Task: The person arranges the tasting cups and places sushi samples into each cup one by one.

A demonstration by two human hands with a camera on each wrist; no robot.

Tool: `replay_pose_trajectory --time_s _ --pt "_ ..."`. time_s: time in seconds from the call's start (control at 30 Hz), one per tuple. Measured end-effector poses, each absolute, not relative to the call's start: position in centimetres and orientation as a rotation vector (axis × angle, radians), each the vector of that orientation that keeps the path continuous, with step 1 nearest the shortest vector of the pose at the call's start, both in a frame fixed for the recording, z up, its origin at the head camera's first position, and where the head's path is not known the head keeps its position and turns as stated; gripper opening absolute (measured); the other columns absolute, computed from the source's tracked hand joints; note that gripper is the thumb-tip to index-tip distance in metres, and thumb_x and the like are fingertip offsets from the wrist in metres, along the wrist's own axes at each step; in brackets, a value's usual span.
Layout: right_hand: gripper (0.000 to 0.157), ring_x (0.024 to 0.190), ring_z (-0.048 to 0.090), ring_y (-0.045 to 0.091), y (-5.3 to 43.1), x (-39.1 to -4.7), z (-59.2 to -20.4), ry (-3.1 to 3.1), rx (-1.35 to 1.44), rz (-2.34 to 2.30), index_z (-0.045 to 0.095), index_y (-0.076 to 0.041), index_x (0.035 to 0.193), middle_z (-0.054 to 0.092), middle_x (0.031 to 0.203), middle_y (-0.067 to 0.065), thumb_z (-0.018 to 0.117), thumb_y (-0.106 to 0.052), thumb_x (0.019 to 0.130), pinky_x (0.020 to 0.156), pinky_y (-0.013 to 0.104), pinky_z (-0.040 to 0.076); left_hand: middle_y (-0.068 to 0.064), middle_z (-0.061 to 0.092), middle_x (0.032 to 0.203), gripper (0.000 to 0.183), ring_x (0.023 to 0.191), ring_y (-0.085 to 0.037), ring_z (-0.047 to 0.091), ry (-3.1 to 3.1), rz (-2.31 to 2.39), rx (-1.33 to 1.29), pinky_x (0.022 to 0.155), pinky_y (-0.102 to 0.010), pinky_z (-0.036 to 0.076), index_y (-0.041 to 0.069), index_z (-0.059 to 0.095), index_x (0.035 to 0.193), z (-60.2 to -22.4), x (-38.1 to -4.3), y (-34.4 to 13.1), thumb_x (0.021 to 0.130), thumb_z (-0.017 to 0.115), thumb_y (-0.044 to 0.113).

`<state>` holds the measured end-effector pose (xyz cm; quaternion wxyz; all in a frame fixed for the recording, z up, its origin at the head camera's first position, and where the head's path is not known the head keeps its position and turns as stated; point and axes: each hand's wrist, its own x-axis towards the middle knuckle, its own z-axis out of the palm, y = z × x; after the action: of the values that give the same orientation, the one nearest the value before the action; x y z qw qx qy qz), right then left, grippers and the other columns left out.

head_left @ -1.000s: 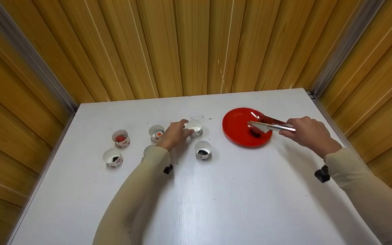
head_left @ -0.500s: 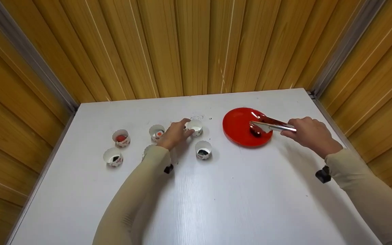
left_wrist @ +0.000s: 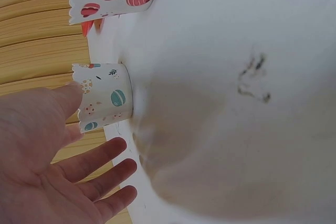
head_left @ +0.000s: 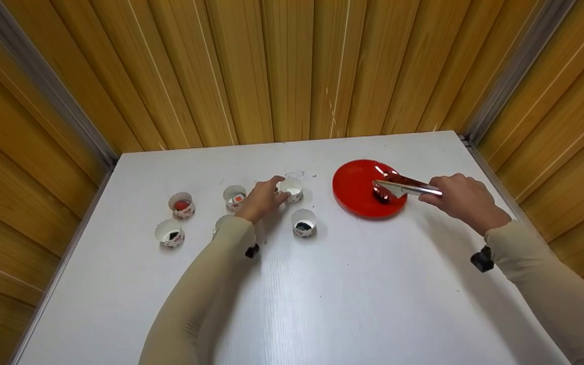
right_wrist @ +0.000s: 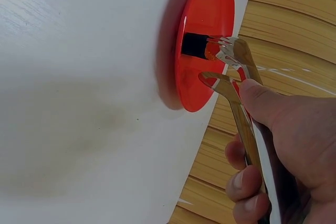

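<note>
In the head view my left hand (head_left: 263, 199) holds a small white paper baking cup (head_left: 292, 193) near the table's back. The left wrist view shows its thumb at the scalloped rim of the patterned cup (left_wrist: 107, 95), with the other fingers spread beside it. My right hand (head_left: 462, 197) grips metal tongs (head_left: 416, 189) over a red plate (head_left: 350, 187). The right wrist view shows a sushi roll (right_wrist: 194, 44), black-wrapped with an orange end, on the plate. The tongs' forked tip is at the orange end; the other tip stands apart from it.
A cup (head_left: 303, 228) with a dark piece stands in front of the held one. Further left are cups with an orange-and-white piece (head_left: 238, 199), a red piece (head_left: 181, 205) and a black piece (head_left: 173, 235). Another cup (head_left: 221, 223) is partly behind my left arm. Wood-patterned walls surround the table.
The tongs' tips have shifted slightly to the right over the plate, and the dark piece there is more covered in the head view. My left hand and the cup have stayed put.
</note>
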<state>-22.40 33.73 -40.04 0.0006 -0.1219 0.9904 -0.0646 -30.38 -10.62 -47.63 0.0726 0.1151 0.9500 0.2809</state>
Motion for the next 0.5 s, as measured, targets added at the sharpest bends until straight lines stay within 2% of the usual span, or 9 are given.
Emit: replay_pose_trajectory --time_s 0.5 --pt "0.033 0.066 0.053 0.023 33.49 -22.57 -39.88 3.067 -0.34 -0.235 0.073 -0.002 0.108 0.066 0.078 0.004 0.075 -0.032 0.095 0.053 0.035 0.044 -0.017 0.067 0.132 0.056 0.12 -0.029 0.064 2.851 0.856 0.326 0.101 -0.047 0.05 0.017 0.048 0.152 -47.61 -30.18 -10.49 0.103 0.064 0.039"
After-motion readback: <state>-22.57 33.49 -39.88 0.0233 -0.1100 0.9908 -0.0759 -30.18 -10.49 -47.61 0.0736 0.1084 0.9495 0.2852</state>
